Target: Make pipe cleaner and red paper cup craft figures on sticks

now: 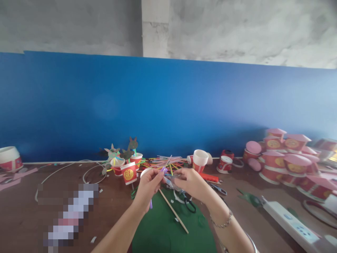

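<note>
My left hand (149, 184) pinches a purple drinking straw (151, 204), whose lower end sticks out beneath the palm and whose bent top shows at the fingertips. Close by on the right, my right hand (188, 181) has its fingers curled around something clear and greyish, perhaps a roll of tape; my fingers partly hide it. Below both hands lie a thin wooden stick (173, 211) and scissors with black handles (190, 205), on a green mat (173, 235). Just behind the hands is a pile of colourful straws (158, 163).
Red paper cups (129, 173) with animal cutouts stand back left, and a white cup (200, 159) back right. Stacked red cups with pink tops (297, 160) fill the right side, near a power strip (291, 223). A blue panel (168, 109) rises behind the brown table (110, 218).
</note>
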{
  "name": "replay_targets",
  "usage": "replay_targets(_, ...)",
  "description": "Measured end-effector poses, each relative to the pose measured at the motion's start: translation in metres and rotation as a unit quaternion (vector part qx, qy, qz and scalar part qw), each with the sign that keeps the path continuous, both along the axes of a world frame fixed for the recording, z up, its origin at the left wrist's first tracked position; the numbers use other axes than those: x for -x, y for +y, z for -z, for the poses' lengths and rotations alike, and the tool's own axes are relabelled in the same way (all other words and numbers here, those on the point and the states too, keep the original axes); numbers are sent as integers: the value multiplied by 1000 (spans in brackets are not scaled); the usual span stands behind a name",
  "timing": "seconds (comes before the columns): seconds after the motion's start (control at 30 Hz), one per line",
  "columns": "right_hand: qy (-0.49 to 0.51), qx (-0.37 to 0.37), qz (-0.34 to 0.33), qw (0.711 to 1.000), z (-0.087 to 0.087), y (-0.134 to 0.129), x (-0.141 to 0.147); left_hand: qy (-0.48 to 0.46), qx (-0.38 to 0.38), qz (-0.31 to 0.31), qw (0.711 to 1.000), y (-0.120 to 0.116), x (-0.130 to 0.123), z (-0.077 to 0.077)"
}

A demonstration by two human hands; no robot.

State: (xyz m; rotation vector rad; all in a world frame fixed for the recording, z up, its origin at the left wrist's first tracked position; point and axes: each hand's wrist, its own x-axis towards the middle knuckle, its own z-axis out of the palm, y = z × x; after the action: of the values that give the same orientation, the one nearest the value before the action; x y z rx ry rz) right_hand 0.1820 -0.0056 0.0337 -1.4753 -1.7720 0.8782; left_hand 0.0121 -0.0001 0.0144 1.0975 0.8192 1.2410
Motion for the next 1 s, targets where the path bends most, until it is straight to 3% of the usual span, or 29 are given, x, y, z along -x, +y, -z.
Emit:
replay_targets(0.3, 52, 50, -43, 997, -2, 2, -3, 50, 27, 108, 993, 3, 7, -1)
replay_targets(0.5, 73, 62, -21, 995, -4, 4, -1, 114, 35, 171, 978, 3, 9, 0)
replay_targets(1.0, 66, 46, -13, 997, 1, 6, 7, 230, 47, 199, 951, 0, 6, 5)
